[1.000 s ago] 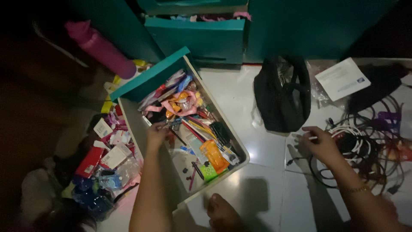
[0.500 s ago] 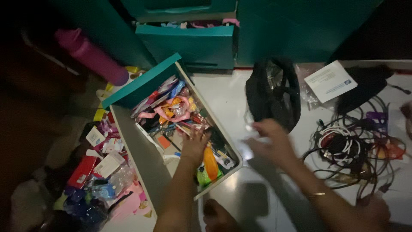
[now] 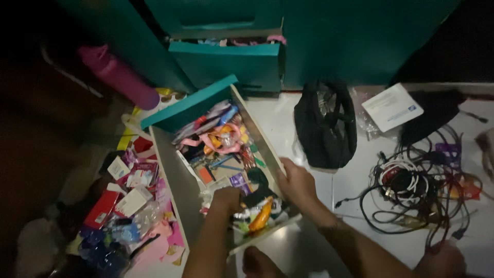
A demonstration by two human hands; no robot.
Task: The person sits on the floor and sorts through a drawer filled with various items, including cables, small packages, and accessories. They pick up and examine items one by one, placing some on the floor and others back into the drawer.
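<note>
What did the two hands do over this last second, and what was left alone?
The right hand left the tangle of cables, crossed leftward and now grips the drawer at its right rim. The left hand slid down toward the drawer's near end, among the clutter. The black bag, pink bottle and cables lie as before.

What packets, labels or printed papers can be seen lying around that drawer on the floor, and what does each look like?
White printed sheet: on the floor at upper right, beside the black bag; rectangular, small blue mark at one corner.
Red packet: left of the drawer; flat, oblong.
White cards: beside the red packet; small, rectangular.
Orange packet: inside the drawer, between the left hand and right hand.
</note>
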